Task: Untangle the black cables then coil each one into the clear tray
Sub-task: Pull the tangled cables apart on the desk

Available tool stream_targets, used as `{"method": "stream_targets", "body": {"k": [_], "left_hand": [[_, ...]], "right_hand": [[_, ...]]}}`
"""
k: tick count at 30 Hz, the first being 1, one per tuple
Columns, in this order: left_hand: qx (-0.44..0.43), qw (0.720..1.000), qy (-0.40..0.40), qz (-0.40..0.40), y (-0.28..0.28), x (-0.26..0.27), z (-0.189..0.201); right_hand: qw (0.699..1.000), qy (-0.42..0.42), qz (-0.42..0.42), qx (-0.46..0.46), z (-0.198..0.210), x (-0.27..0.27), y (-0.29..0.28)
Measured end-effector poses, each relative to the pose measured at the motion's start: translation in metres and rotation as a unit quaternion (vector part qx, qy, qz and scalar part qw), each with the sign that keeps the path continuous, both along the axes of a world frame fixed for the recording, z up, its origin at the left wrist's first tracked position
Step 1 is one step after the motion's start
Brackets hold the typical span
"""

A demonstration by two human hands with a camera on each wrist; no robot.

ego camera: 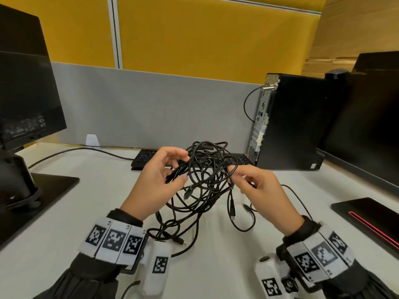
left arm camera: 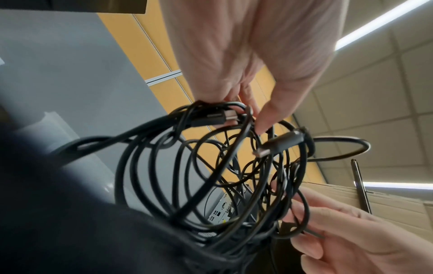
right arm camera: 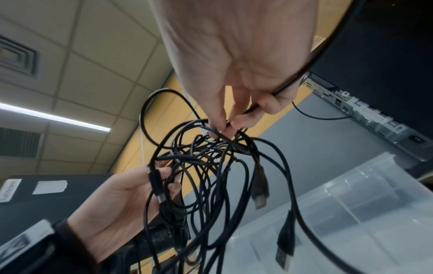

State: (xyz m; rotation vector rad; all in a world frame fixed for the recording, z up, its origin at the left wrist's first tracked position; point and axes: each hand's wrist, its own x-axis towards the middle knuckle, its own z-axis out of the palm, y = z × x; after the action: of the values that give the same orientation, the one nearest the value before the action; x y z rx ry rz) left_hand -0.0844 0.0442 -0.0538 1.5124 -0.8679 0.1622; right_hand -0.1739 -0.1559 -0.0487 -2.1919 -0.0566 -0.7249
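Black cables [ego camera: 205,180], one knotted bundle, raised above the white desk [ego camera: 216,266] between your two hands; lower loops and several plugs trail onto the desk. Your left hand [ego camera: 155,178] has fingers curled into the bundle's left side, thumb and fingertips closed on strands and a plug. Your right hand [ego camera: 257,186] pinches a strand at the bundle's right edge between thumb and fingers; another strand runs back across its palm. Clear tray [right arm camera: 351,204] shows only in the right wrist view, low and to the right beneath the hanging plugs, nothing coiled in the visible part. Writing: "Lenovo" reads on a label on the black monitor [right arm camera: 46,194] behind your left hand. Square black-and-white codes ring both wristbands; the left band's small tags read L1, L2, L3. Black tower PC [ego camera: 289,121] stands back right, keyboard [ego camera: 146,158] behind the bundle.
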Motion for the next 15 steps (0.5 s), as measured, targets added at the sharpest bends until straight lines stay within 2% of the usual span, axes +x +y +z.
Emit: {"method": "stream_targets", "body": {"k": [8, 15], "left_hand": [[0.003, 0.999, -0.031, 0.041, -0.001, -0.002, 0.002], [0.003, 1.000, -0.024, 0.007, 0.002, -0.005, 0.004]], "right_hand": [[0.993, 0.081, 0.015, 0.081, 0.013, -0.004, 0.003], [0.993, 0.050, -0.017, 0.103, 0.007, 0.002, 0.005]]}}
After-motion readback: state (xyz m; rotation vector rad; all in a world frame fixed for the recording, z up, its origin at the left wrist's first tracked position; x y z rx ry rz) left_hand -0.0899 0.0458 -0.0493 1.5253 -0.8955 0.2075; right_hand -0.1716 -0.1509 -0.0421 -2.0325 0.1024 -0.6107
